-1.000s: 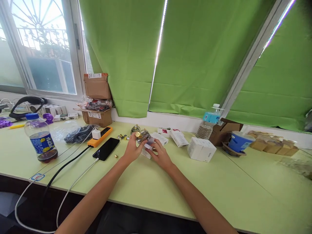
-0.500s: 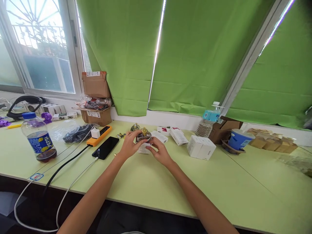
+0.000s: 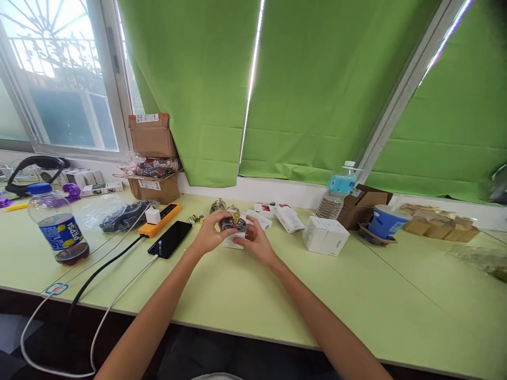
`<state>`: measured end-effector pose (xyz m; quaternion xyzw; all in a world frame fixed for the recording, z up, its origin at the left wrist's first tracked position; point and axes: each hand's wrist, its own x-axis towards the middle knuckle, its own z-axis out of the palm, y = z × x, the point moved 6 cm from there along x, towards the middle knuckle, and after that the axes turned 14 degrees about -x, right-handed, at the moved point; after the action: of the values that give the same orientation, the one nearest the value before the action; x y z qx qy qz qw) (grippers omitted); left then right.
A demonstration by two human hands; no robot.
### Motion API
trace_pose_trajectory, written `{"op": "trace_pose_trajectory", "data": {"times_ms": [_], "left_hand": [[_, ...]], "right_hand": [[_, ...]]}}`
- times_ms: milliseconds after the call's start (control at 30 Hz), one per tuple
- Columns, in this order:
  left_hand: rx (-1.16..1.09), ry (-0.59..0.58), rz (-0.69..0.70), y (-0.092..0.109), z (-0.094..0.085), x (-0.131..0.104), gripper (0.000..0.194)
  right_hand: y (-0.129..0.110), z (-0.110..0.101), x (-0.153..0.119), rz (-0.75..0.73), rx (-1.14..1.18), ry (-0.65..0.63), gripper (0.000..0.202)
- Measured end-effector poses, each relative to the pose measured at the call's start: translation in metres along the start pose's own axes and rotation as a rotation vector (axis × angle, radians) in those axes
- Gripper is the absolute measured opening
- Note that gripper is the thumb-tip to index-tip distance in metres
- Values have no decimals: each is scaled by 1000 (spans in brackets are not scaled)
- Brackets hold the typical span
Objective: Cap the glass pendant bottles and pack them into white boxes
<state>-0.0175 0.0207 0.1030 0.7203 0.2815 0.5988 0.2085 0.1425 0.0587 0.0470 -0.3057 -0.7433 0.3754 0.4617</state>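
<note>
Left hand (image 3: 209,233) grips a gold-topped bottle (image 3: 236,217) close against a small white box (image 3: 233,242) at mid-table (image 3: 237,295); right hand (image 3: 258,243) curls beside both, can't tell on which. Step looks like positioning bottle at box; next move calls for steady two-handed alignment. Soda bottle (image 3: 61,233) reads PEPSI; bigger carton's (image 3: 325,237) print illegible.

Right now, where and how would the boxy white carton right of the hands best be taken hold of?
Likely grip the white carton across its left and right sides, the right hand coming from the near side: it sits flat with straight faces to press on, and the blue-labelled plastic bottle stands close behind it.
</note>
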Motion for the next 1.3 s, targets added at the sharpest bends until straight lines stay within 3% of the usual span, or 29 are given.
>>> {"op": "trace_pose_trajectory", "data": {"times_ms": [167,733,1033,1300], "left_hand": [[80,-26,46,2,3,0,33],[240,-180,101,11,5,-1,25],[322,-100,130,31,11,3,36],[280,-50,140,26,13,4,22]], "right_hand": [[9,11,0,41,-47,-29,49],[7,9,1,-4,-139,40,55],[-5,8,0,-44,-165,40,49],[-6,9,-1,-56,-207,45,48]]}}
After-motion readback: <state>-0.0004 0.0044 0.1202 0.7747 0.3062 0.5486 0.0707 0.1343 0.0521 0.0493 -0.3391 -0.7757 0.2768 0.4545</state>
